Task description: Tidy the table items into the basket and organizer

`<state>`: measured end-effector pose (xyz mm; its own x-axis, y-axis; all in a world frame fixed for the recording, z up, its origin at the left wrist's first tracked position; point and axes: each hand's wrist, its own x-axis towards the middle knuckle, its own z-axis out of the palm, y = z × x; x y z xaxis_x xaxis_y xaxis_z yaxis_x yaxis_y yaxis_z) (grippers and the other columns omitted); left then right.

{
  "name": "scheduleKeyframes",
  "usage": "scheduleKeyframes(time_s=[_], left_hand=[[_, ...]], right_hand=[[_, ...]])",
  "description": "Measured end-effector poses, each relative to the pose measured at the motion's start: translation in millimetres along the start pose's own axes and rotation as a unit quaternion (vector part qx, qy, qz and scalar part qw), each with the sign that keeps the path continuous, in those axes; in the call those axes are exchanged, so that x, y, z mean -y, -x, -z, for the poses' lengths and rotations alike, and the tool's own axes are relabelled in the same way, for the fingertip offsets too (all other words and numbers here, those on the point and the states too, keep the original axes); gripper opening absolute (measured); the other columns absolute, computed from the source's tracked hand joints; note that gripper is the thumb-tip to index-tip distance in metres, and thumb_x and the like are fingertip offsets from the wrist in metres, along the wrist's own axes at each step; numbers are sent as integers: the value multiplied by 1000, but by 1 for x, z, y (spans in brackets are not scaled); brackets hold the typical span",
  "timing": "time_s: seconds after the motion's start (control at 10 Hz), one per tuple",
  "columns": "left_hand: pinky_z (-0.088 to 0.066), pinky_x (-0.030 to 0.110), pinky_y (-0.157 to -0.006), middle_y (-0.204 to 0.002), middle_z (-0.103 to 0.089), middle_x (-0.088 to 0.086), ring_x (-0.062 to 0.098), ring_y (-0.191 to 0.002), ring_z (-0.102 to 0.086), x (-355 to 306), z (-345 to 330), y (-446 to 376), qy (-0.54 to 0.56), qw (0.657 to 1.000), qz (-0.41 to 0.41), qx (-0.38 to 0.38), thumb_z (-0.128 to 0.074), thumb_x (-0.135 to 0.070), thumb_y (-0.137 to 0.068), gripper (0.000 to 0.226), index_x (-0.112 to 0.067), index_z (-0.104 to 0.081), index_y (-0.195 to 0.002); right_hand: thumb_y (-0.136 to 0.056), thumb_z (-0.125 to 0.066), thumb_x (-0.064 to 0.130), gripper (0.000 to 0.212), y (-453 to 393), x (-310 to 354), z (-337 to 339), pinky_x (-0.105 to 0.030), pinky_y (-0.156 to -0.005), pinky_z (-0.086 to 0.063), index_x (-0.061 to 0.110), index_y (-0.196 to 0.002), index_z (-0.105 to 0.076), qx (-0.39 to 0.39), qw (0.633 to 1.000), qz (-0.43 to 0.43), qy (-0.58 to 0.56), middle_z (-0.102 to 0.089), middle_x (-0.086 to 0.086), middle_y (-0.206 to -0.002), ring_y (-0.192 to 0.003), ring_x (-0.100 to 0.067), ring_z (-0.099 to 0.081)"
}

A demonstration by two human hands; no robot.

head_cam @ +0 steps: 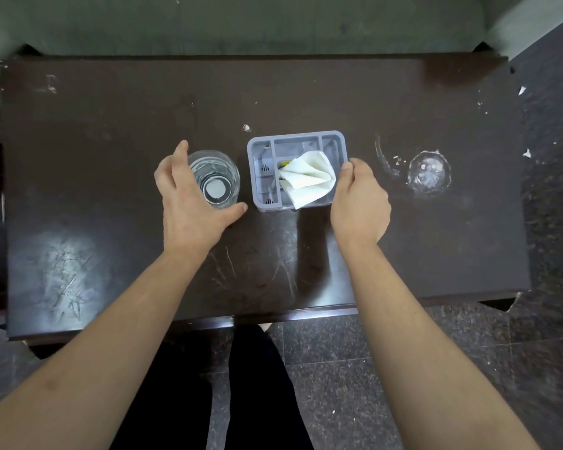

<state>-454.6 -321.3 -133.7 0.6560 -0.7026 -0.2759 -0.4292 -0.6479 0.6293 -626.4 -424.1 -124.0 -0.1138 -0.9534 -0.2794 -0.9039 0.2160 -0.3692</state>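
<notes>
**Glass next, organizer held steady**

Left hand [189, 196] is spread wide round a clear glass [216, 178] at approx 9 o'clock of the organizer [298, 139]. Fingers reach past the far-left side, thumb lies at the near-right side by the base; the hand brackets the glass but doesn't look clamped on it yet. Whether skin touches glass, can't tell.

Right hand [359, 198] sits at the organizer's 3 o'clock edge, thumb tip on the rim corner, other fingers curled under and hidden, so how firmly it has hold of the wall can't be told. A folded white napkin [307, 177] already stands in the organizer's right-hand section, sticking up and over the near edge; sth yellow shows just behind it.

No basket in view on the table [111, 141].

To do this step well, imo: close thumb and fingers low on the glass wall, w/ even pressure, then lift straight up before moving sideways, since glass is slick and tips easily. Keep the right hand bracing the organizer so it won't slide. Watch the napkin; it overhangs and could get knocked out.
</notes>
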Motion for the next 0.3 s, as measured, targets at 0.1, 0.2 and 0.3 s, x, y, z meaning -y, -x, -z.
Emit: scheduleKeyframes(time_s=[0.1,0.2,0.3], left_hand=[[-17,48,-115,-153,-14,3,25,-142,-20,-11,14,-1,-40,998,-38,17,-80,-45,-63,109,-25,-12,-146],[-5,50,-116,-158,-11,-1,22,-147,-2,-33,49,-17,-66,991,-101,56,-60,-51,-80,89,-24,-10,-148],[-6,48,-117,-160,-9,2,21,-147,0,-49,82,-29,-101,980,-146,86,-43,-50,-90,75,-23,-6,-149]], right_hand=[[-101,-33,30,36,7,1,3,-37,-90,-43,17,-129,-52,-24,997,67,15,-62,-7,-126,-116,-30,-55],[-100,-36,27,37,14,23,15,-44,-106,-34,13,-130,-52,-27,975,195,98,-52,-7,-139,-132,-28,-44],[-100,-36,33,40,13,51,35,-43,-109,-29,15,-132,-50,69,950,255,164,-46,-5,-144,-135,-24,-38]])
